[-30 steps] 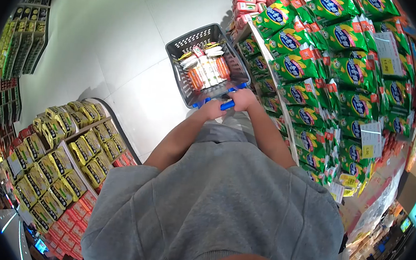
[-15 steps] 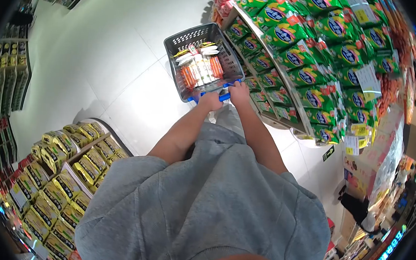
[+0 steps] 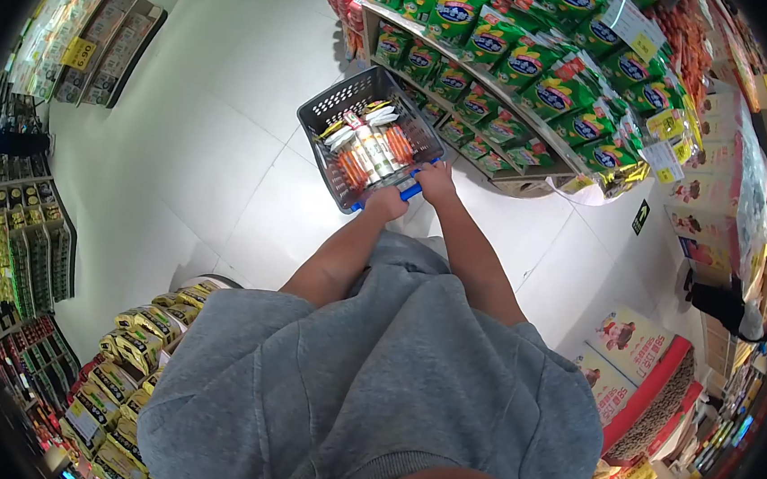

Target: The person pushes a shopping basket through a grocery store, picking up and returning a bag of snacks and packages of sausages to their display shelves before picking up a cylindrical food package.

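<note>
A dark grey shopping basket (image 3: 310, 118) with perforated sides is in front of me, at the upper middle of the head view. Both my arms reach forward to its blue handle (image 3: 411, 190). My left hand (image 3: 388, 204) is closed around the handle's left part. On the right part, my right hand (image 3: 436, 181) is closed in the same way. Inside the basket lie orange packs (image 3: 398, 143), white packages (image 3: 374, 155) in the middle and white pouches (image 3: 340, 135) towards the far side. What the packs contain cannot be made out.
Shelves of green packets (image 3: 506, 55) curve along the upper right, close to the basket. Yellow packs (image 3: 136, 346) are stacked at the lower left. Printed cardboard boxes (image 3: 623, 348) stand at the lower right. More racks (image 3: 102, 42) line the left, across a pale tiled floor (image 3: 202, 135).
My view has turned and moved along the aisle. The green packet shelves sit further up and left, and printed boxes now show at the lower right. Both hands keep hold of the handle.
</note>
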Demonstrator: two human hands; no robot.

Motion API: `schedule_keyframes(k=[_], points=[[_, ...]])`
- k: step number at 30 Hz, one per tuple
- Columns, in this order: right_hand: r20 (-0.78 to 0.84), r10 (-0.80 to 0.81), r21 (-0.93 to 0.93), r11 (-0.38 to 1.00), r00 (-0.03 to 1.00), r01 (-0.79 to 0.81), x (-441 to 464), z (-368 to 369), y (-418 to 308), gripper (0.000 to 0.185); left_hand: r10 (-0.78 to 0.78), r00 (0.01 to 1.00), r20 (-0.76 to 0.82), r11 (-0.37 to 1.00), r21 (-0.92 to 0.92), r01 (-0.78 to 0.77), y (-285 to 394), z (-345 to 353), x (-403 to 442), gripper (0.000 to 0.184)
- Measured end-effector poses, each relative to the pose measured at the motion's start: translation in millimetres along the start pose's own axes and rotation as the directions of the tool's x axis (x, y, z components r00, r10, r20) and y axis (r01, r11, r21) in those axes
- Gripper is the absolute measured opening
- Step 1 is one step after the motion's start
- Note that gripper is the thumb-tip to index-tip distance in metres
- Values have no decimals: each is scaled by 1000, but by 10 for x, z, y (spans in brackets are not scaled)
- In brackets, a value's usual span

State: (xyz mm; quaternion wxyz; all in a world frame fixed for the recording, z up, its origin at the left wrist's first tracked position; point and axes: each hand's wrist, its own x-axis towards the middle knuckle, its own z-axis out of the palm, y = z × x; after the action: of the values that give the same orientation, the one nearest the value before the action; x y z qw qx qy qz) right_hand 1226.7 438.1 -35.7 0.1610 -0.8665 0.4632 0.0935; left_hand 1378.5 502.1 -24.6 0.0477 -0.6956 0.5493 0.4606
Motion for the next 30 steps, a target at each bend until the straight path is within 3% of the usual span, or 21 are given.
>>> schedule_keyframes(k=[8,12,16,24,27,30], points=[[-81,91,3,996,993,-91,-791,355,-39,22,53,997,-56,993,111,-46,63,605,-434,42],[-164,172,54,985,971,-165,-1265,329,-231,14,45,997,-58,988,147,-36,41,833,-771,40],[-174,235,112,969,956,-218,-1621,410,-390,24,163,986,-40,977,147,-156,-66,1038,-981,38],[-234,376,175,923,896,-342,-2426,552,-755,13,278,951,132,944,147,-296,-179,1394,-1445,37],[-244,444,236,889,862,-391,-2736,577,-940,13,399,888,227,896,110,-431,-382,1591,-1523,36],[-291,458,212,887,840,-411,-2938,549,-1206,9,284,913,292,929,151,-337,-298,1390,-2017,34]])
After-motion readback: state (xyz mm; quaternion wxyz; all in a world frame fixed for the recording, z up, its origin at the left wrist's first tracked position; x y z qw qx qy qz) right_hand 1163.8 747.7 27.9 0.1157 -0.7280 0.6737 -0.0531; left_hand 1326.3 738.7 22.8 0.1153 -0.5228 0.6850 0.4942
